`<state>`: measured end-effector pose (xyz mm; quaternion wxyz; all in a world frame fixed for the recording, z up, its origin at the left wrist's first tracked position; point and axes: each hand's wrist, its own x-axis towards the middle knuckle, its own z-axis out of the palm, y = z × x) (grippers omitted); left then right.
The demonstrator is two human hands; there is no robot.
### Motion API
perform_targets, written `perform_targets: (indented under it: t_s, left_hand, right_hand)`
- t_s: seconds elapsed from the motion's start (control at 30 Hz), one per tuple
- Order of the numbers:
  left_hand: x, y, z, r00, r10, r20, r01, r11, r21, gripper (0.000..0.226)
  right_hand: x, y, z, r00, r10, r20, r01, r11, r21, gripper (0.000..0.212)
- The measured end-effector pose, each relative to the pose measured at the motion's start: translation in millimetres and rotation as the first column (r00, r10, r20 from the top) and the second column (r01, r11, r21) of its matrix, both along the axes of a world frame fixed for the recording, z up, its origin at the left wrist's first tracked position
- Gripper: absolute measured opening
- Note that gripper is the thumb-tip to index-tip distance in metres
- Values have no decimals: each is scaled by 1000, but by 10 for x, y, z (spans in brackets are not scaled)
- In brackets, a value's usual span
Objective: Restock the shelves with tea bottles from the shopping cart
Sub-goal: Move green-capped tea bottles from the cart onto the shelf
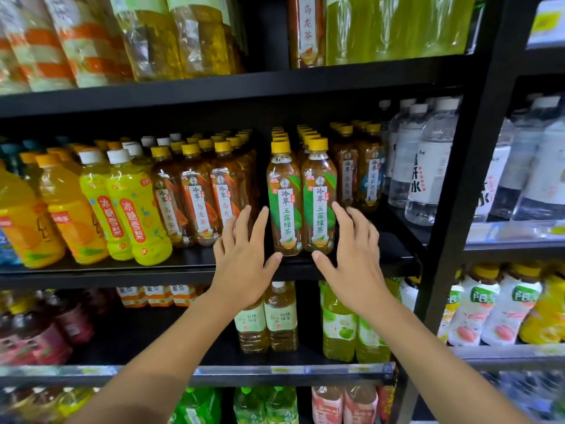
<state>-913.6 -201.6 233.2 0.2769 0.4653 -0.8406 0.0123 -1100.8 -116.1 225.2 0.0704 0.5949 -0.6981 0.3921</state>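
A: What is the biggest thing in the view?

B: The black shelf unit (195,272). It fills nearly all the view, with several levels full of drinks. The upper level holds large bottles (146,35) with yellow and green liquid.

A: And on the middle level?

B: From the left stand orange juice bottles (27,215), then yellow bottles with white caps (134,209). Next come brown oolong tea bottles (198,203) with yellow caps. At the far right are clear water bottles (428,166).

A: Where are the tea bottles of the task?

B: Two green tea bottles stand upright at the front edge of the middle level, side by side and touching. The left green tea bottle (283,200) and the right green tea bottle (319,197) each have a green leaf label and a yellow cap. Behind them, more yellow caps go back in two rows.

A: What does the person do with the hands?

B: Both arms reach up from below. The left hand (244,258) is spread with straight fingers, just beside the left green tea bottle; its thumb is near the bottle's base. The right hand (354,258) is spread in the same way beside the right green tea bottle. Neither hand grips anything; whether the fingertips touch the bottles cannot be told.
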Motion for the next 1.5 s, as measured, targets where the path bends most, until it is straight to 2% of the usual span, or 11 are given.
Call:
perform_targets:
  t_s: [0.13, 0.23, 0.43, 0.73, 0.83, 0.97, 1.13, 1.23, 1.37, 1.5]
  left_hand:
    - [137, 80, 208, 993, 63, 99, -47, 986, -157, 81]
    - [252, 129, 478, 989, 85, 121, -47, 957, -286, 82]
    - [528, 255, 1105, 991, 116, 61, -74, 880, -469, 74]
    - [940, 72, 2076, 984, 149, -99, -178, 848, -499, 67]
    - [1028, -70, 2322, 983, 101, -153, -161, 874, -459, 71]
    - [1088, -353, 2551, 962, -57, -266, -62, 905, -420, 69]
    - [1031, -614, 2856, 899, -204, -387, 25, 908, -419, 64]
    - [979, -764, 3019, 847, -269, -458, 37, 890, -454, 67]
    - [921, -917, 2923, 698, -394, -597, 172, 902, -395, 66]
    - [925, -974, 2824, 628, -432, -647, 182, 890, -418, 65]
  right_hand:
    - [182, 31, 180, 967, -46, -252, 46, 999, -8, 85]
    - [306, 24, 513, 935, -41, -352, 21, 998, -59, 86]
    - [514, 25, 1120, 915, 12, -403, -78, 986, -147, 78]
    - [727, -149, 2160, 877, 60, -477, -234, 920, -315, 67]
    - [835, -209, 2502, 891, 124, -437, -296, 888, -352, 66]
    - [916, -517, 2817, 923, 161, -350, -304, 862, -405, 66]
    - [944, -973, 3119, 952, 296, -81, -301, 848, -436, 57]
    - [930, -1152, 3255, 904, 425, 41, -357, 806, -471, 55]
    - [932, -1286, 3199, 804, 565, 185, -410, 752, -515, 58]
    - [922, -1339, 3156, 783, 589, 199, -430, 744, -511, 61]
